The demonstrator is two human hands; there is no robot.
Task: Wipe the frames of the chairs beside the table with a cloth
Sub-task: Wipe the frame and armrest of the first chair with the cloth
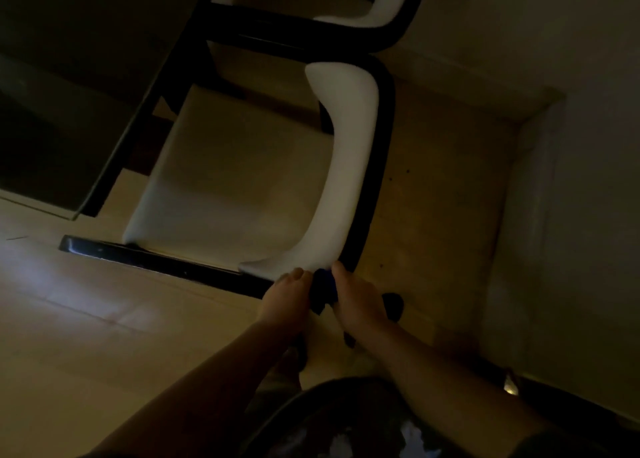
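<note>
Both hands on a dark blue cloth [325,286] at the corner of a chair's black frame [375,166].

No brand, label or writing can be read anywhere; the light is dim. The cloth is a small, crumpled, dark blue wad, pressed to the frame's curved rear corner, and it sits between the two hands. The left hand [285,298] has its fingers [294,276] curled together against the cloth's left side and touching the white backrest [346,166] just beyond them. The right hand [356,301] has its fingers closed on the cloth's right side, the thumb tip resting on the frame. The chair's pale seat [235,187] lies beyond the fingers, tucked beside the dark surface [69,76]. A second chair [388,4] of the same kind stands farther off.
</note>
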